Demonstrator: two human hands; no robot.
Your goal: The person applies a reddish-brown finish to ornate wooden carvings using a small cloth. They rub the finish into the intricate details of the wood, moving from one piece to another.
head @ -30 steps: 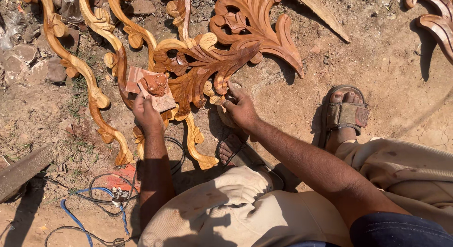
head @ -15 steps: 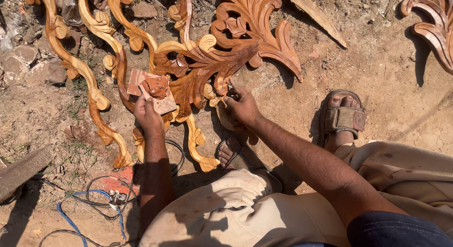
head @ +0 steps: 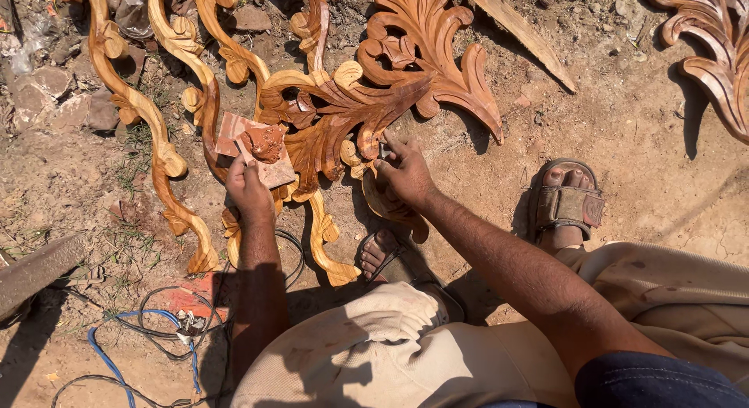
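Spread over the dirt ground (head: 647, 166) ahead of both hands lies a large carved wooden ornament (head: 343, 111), orange-brown, with scrolls and leaf shapes; its lower curls run down between the two hands and past the wrists. A second carved piece (head: 710, 57) lies well off to the right of the right hand. Far to the left of the left hand sits a grey plank (head: 35, 271), and just below and left of that forearm a tangle of blue and black cable (head: 148, 330). The right hand (head: 402, 174) presses down on a lower curl of the ornament, fingers bent close together. The left hand (head: 250, 191) pinches a small flat reddish board (head: 253, 147) with a lump of brown paste on it, held against the carving.
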